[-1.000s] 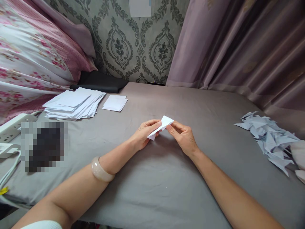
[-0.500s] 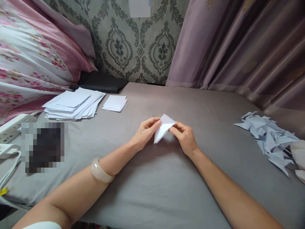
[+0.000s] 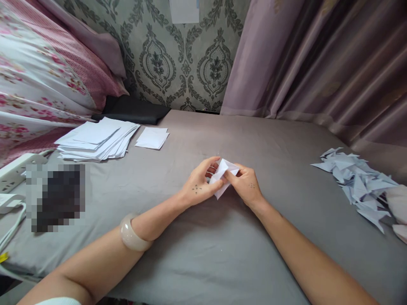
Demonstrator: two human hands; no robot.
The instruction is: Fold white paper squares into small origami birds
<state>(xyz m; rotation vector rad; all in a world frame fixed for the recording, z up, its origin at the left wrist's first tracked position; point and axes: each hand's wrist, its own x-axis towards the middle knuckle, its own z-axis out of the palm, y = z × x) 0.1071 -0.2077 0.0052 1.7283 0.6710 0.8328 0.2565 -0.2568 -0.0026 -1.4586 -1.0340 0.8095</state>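
A small folded sheet of white paper (image 3: 219, 188) is held above the grey cloth between my two hands. My left hand (image 3: 201, 180) grips it from the left, with the thumb lying across its front and the fingers curled behind. My right hand (image 3: 247, 181) pinches its right side, the thumb pressing on the middle of the paper. The top flap stands partly lifted. Part of the folds is hidden behind my thumbs and fingers.
A stack of white paper (image 3: 95, 137) and a smaller pile of square sheets (image 3: 151, 138) lie at the back left. Folded paper pieces (image 3: 356, 180) are heaped at the right. A power strip (image 3: 19, 171) and a blurred dark object (image 3: 60, 199) are on the left.
The paper has turned and its top flap has opened up. My left thumb has slid lower across it, and my right thumb has moved onto its middle.
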